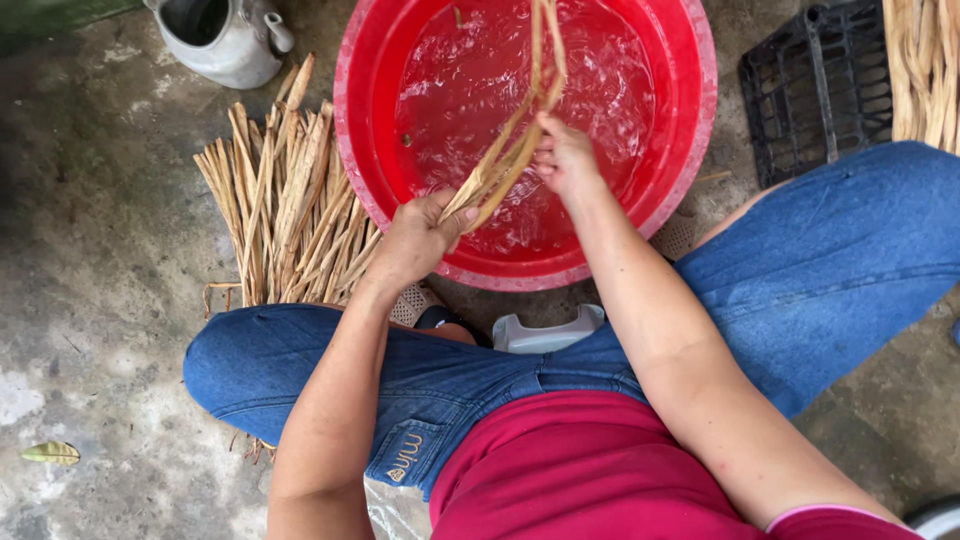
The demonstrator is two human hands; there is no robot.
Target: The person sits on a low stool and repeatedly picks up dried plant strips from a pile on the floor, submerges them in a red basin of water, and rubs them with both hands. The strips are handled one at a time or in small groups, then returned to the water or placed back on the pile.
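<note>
Both hands worked over the red basin [360,130], which stood on the concrete floor [90,290] between the person's knees and held rippling water. Her left hand [415,240] was closed around the lower end of a bundle of pale, wet reed strips [510,150], the thumb pressed over the top of them just above the basin's near rim. Her right hand [565,158] was clamped on the same bundle a little further up, fingers curled round the strips over the water. From the two grips the strips ran up and away across the basin and out of the top of the view; whether their far ends touched the water could not be told, since the splashing blurred that part. Just left of the basin, touching its side, lay a heap of dry reed strips [285,210] fanned out on the floor. Beyond that heap, at the upper edge, stood a grey metal kettle [225,40]. To the right of the basin sat a black plastic crate [815,85], with more dry reeds [925,70] at the corner beside it. A small yellow leaf [50,453] lay on the floor well apart, near the left knee.
</note>
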